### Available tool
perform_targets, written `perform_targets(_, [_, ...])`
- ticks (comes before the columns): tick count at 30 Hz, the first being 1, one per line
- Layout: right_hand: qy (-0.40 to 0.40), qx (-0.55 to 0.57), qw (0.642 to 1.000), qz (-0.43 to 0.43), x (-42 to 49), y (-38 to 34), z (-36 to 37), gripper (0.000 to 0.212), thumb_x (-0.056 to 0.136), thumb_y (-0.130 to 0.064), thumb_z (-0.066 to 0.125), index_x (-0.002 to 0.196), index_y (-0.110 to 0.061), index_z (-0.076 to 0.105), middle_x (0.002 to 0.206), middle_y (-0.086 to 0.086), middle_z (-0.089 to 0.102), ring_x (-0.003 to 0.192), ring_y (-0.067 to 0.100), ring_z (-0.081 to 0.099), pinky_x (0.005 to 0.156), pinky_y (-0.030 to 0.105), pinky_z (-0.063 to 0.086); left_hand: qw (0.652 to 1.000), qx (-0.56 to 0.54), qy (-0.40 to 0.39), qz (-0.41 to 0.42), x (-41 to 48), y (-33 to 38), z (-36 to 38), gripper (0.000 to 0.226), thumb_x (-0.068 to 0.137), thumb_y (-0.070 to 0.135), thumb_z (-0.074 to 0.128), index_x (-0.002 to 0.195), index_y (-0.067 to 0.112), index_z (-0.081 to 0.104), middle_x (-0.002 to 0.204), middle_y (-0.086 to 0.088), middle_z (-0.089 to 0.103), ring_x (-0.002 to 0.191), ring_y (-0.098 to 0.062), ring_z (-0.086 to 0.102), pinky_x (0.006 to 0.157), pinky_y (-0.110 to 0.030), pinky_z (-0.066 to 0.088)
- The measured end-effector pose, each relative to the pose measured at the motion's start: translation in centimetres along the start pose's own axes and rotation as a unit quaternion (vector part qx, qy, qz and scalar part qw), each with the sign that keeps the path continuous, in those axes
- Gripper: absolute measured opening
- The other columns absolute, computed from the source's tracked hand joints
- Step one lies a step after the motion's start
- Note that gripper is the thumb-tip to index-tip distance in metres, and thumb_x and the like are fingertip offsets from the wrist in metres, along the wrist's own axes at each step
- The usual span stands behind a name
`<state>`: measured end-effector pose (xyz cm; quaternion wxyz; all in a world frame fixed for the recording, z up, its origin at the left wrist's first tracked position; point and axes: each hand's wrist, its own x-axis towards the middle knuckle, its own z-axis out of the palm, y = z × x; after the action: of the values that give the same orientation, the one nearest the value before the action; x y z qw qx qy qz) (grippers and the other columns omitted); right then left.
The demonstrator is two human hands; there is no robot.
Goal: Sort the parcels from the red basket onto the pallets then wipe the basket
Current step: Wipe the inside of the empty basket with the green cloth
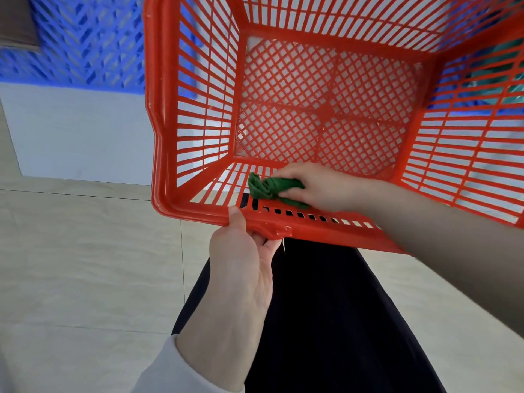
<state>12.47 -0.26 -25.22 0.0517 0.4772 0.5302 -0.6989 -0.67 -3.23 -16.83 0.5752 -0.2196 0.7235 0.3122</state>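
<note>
The red plastic basket (pixel 164 114) fills the upper half of the view, tilted toward me, with nothing lying on its lattice floor. My left hand (pixel 241 256) grips the near rim from below and outside, thumb on top of the rim. My right hand (pixel 314 185) reaches over the rim into the basket and holds a bunched green cloth (pixel 272 188), pressed against the inside of the near wall close to the left corner. No parcel lies inside the basket.
A blue plastic pallet (pixel 85 43) lies on the floor at upper left, with a brown parcel (pixel 17 24) on its far left corner. More blue and something teal show through the basket's right wall. Below are beige floor tiles (pixel 85 265) and my dark-clothed legs (pixel 326 321).
</note>
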Motion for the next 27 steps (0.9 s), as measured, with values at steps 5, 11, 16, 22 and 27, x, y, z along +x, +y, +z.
perform_targets(5, [-0.014,0.009,1.0,0.003,-0.4,1.3,-0.3,0.031,0.092,-0.014,0.052,0.119,-0.03,0.057,0.113,-0.01,0.063,0.101,0.006,0.057,0.089,0.021,0.045,1.0,-0.003,0.003,0.001,0.2,0.0,0.0,0.011,0.097,0.02,0.044,0.09,0.013,0.049,0.095,-0.012,0.064,0.085,-0.025,0.065,0.089,-0.056,0.049])
perform_targets(11, [-0.071,0.069,0.995,-0.004,-4.6,1.7,-2.2,0.027,0.092,-0.021,0.052,0.107,-0.043,0.059,0.103,-0.018,0.066,0.093,-0.001,0.06,0.08,0.013,0.047,1.0,0.003,0.003,0.003,0.3,-0.1,-0.1,0.013,0.097,0.021,0.044,0.087,0.014,0.049,0.089,-0.01,0.065,0.079,-0.023,0.066,0.087,-0.055,0.051])
perform_targets(16, [-0.014,0.007,1.0,-0.01,-0.4,-0.6,0.3,0.031,0.095,-0.017,0.047,0.125,-0.023,0.052,0.117,-0.004,0.059,0.103,0.012,0.053,0.092,0.026,0.041,1.0,0.008,0.005,0.013,0.4,-0.2,0.1,0.013,0.097,0.02,0.043,0.088,0.014,0.05,0.091,-0.009,0.064,0.078,-0.022,0.066,0.085,-0.054,0.053])
perform_targets(22, [-0.047,-0.119,0.976,0.178,-8.6,4.2,-2.8,0.04,0.096,-0.023,0.046,0.134,-0.032,0.04,0.126,-0.005,0.053,0.104,0.014,0.049,0.085,0.026,0.037,0.999,0.022,0.017,0.016,0.0,-0.1,0.4,0.016,0.096,0.023,0.044,0.083,0.017,0.049,0.088,-0.008,0.065,0.074,-0.022,0.066,0.087,-0.058,0.05])
perform_targets(27, [0.039,-0.056,0.969,0.237,-9.2,2.9,-2.5,0.027,0.095,-0.018,0.045,0.12,-0.014,0.054,0.102,0.005,0.06,0.087,0.017,0.052,0.071,0.029,0.04,0.999,0.035,0.009,0.036,-0.3,-0.5,0.4,0.012,0.097,0.025,0.044,0.089,0.018,0.05,0.092,-0.007,0.066,0.078,-0.02,0.067,0.088,-0.054,0.051])
